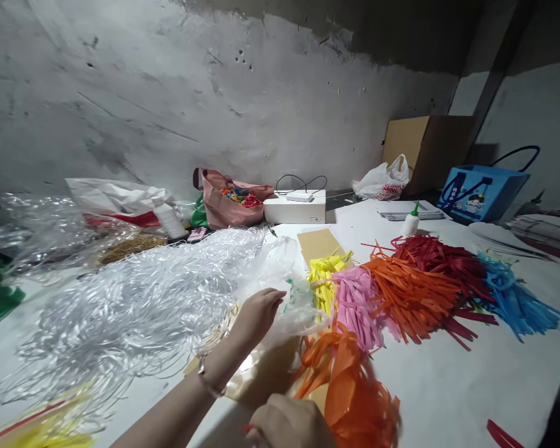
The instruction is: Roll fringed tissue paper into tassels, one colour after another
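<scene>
My left hand (257, 316), with a bracelet on its wrist, reaches over the table with its fingers drawn together. Its fingertips are beside a crumpled clear plastic bag (303, 308) with green print; whether they pinch anything is unclear. At the bottom edge my right hand (292, 424) is closed, and a small red end shows by its fingers. Whatever else it grips is hidden. Right beside it lies a loose, slightly blurred bundle of wide orange strips (354, 392). Beneath the hands are tan sheets (280, 364), partly covered.
White ribbon strands (144, 305) spread across the left. Bundles of yellow (324, 280), pink (359, 305), orange (413, 295), dark red (448, 261) and blue strips (518, 302) lie right. Behind stand a glue bottle (410, 223), white box (294, 210), pink bag (231, 205) and blue bag (483, 190).
</scene>
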`<state>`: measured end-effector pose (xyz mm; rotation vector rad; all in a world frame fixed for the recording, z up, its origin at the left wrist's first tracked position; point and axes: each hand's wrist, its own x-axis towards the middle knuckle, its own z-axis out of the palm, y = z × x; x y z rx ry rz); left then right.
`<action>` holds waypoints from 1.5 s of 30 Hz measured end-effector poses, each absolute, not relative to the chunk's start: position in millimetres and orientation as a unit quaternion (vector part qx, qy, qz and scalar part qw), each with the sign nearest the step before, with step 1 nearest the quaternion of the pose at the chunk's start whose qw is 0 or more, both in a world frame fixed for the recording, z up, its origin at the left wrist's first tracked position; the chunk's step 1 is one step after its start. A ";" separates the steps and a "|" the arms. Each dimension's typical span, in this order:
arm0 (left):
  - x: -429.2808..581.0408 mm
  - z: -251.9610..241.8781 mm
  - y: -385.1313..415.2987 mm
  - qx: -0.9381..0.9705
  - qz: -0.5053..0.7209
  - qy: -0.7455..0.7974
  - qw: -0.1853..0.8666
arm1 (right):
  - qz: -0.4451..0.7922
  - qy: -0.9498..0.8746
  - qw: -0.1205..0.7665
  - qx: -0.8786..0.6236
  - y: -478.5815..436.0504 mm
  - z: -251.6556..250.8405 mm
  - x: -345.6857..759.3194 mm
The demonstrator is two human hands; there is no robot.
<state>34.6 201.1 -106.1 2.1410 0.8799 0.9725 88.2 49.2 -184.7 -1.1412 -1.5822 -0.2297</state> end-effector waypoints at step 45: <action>-81.7 -153.8 51.7 0.753 0.464 0.262 0.387 | 0.110 -0.813 0.404 -0.405 16.6 -145.3 109.0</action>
